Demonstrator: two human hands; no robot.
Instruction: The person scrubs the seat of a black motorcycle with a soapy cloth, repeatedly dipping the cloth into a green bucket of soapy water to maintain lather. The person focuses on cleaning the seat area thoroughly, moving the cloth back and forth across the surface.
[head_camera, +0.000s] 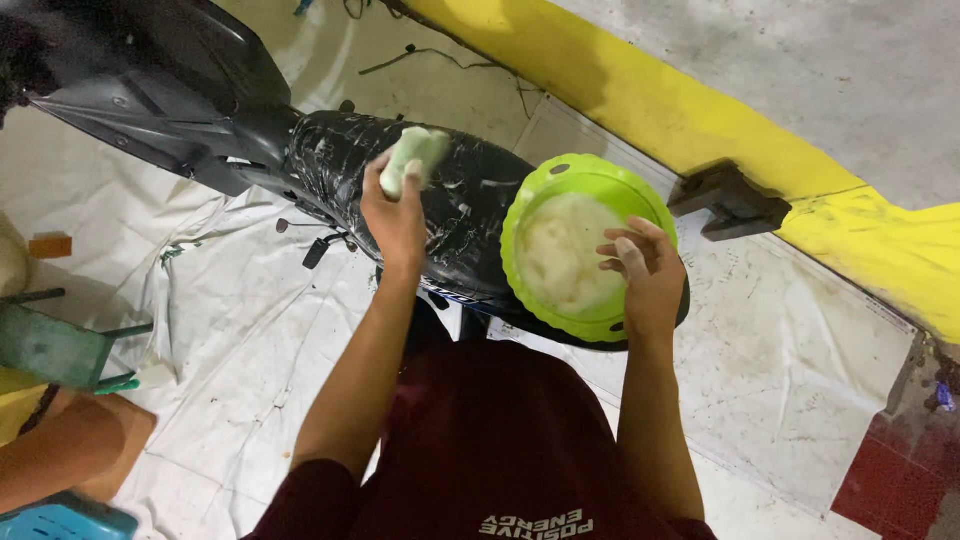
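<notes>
**Soapy Hands on a Motorbike Seat**

A big white sheet (250, 330) covers the floor. A yellow curb (700, 120) runs along the far right side of it. A dark motorbike (190, 90) stands on the sheet. Its black seat (470, 200) is long and shiny, with white soap streaks all over it.

A round green bowl (585, 180) sits on the near end of the seat, toward the right. It is full of white foam (560, 250).

The left hand (395, 220) is over the middle of the seat. Its fingers are closed around a pale green sponge (412, 155), which is pressed on the seat or just above it; it is hard to tell which. The sponge looks blurry.

The right hand (645, 275) is at the near right rim of the bowl. Its fingers are loosely bent and a bit open, holding nothing, and the tips reach over the foam.

A small green stool (50, 345) stands at the left edge of the sheet.
</notes>
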